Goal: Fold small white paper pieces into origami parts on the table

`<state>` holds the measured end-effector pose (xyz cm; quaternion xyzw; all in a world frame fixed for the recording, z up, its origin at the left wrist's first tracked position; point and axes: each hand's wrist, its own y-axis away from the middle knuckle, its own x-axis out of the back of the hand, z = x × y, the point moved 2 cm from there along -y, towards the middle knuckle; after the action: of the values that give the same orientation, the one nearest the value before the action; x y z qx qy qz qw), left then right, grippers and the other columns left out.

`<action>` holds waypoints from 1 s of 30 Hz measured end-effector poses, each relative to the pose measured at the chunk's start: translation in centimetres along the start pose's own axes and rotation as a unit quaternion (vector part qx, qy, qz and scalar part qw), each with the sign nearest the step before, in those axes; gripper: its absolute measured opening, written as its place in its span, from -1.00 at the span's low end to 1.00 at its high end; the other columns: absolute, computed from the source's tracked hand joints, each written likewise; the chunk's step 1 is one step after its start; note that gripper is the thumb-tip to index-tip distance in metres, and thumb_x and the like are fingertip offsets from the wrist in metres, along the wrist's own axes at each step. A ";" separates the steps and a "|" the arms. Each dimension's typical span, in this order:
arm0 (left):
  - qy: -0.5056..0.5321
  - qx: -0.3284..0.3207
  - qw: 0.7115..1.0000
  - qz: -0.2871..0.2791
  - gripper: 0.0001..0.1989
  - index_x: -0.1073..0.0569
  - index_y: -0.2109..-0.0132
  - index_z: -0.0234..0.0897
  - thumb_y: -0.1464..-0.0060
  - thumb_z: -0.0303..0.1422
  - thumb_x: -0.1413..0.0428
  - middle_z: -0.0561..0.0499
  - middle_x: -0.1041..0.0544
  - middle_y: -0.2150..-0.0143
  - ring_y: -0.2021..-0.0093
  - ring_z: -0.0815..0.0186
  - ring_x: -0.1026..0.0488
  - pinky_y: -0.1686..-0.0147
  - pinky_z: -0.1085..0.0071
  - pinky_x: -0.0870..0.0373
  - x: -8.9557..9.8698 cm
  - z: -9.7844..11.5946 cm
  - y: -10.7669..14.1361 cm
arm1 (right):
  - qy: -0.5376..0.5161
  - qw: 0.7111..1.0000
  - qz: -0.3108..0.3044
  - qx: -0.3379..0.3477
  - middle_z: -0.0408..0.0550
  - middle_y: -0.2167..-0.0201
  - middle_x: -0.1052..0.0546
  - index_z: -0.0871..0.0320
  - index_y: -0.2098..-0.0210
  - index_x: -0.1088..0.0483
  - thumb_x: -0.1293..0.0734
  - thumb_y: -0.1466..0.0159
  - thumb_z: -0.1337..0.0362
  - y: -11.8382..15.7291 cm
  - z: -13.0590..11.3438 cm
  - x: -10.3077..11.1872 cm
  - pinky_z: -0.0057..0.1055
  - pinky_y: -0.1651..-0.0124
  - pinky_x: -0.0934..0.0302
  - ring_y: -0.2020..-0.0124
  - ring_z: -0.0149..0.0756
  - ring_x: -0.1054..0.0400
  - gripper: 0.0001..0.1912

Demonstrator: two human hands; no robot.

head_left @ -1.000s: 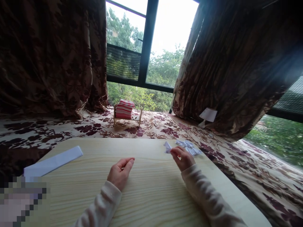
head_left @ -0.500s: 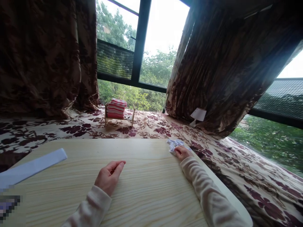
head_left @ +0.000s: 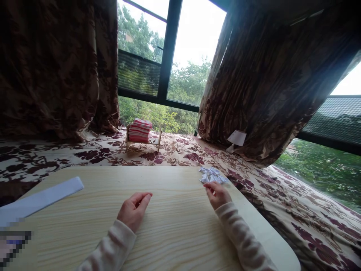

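My left hand (head_left: pixel 134 211) rests over the middle of the pale wood-grain table (head_left: pixel 175 229), fingers curled and thumb pressed to the forefinger, with nothing showing between them. On the right, my right hand (head_left: pixel 217 195) is closed in a loose pinch just in front of a small pile of folded white paper pieces (head_left: pixel 212 175). No paper shows in its fingertips. The pile lies at the table's far right corner. A long stack of white paper strips (head_left: pixel 50 195) lies at the left of the table, away from both hands.
Beyond the table, a flowered cloth (head_left: pixel 180 148) carries a small wooden stand (head_left: pixel 158 140) with folded pink-striped cloths (head_left: pixel 140 130). A small white lamp (head_left: pixel 237 138) stands by the right curtain (head_left: pixel 262 82). A blurred-out object (head_left: pixel 14 246) is at the lower left.
My right hand has drawn back from the paper pile toward me, leaving more of the pile in sight. My left hand keeps nearly the same place and pose.
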<state>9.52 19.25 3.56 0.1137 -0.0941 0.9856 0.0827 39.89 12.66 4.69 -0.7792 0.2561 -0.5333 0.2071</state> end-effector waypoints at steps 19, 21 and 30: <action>-0.148 0.044 0.981 0.115 -0.70 -0.31 0.03 -0.30 -0.11 -0.29 0.00 -0.08 -0.37 0.05 0.15 0.27 -0.38 0.20 0.22 -0.37 8.8 0.7 -3.8 | -0.221 0.967 -0.095 0.090 -0.04 0.39 -0.42 0.16 0.36 -0.38 -0.12 -0.17 0.24 2.6 -13.7 -10.4 -0.43 0.42 -0.21 0.49 -0.34 -0.31 -0.77; -0.207 0.063 0.971 0.102 -0.70 -0.31 0.02 -0.30 -0.11 -0.29 0.00 -0.08 -0.36 0.04 0.14 0.26 -0.38 0.19 0.21 -0.37 12.4 1.0 -4.8 | -0.229 0.966 -0.090 0.080 -0.04 0.40 -0.43 0.15 0.38 -0.38 -0.12 -0.16 0.22 2.7 -13.7 -10.4 -0.42 0.43 -0.22 0.50 -0.34 -0.31 -0.76; -0.497 0.133 0.857 -0.023 -0.69 -0.31 0.02 -0.30 -0.11 -0.28 0.00 -0.07 -0.36 0.03 0.12 0.24 -0.37 0.17 0.20 -0.36 24.5 -1.1 -5.6 | -0.211 0.962 -0.148 0.085 -0.04 0.39 -0.45 0.12 0.36 -0.40 -0.12 -0.17 0.21 2.4 -13.2 -10.2 -0.42 0.41 -0.25 0.49 -0.33 -0.33 -0.75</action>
<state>-13.21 28.35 9.29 0.6002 0.0120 0.7991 0.0315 24.01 16.46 0.43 -0.8829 0.0418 -0.4013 0.2402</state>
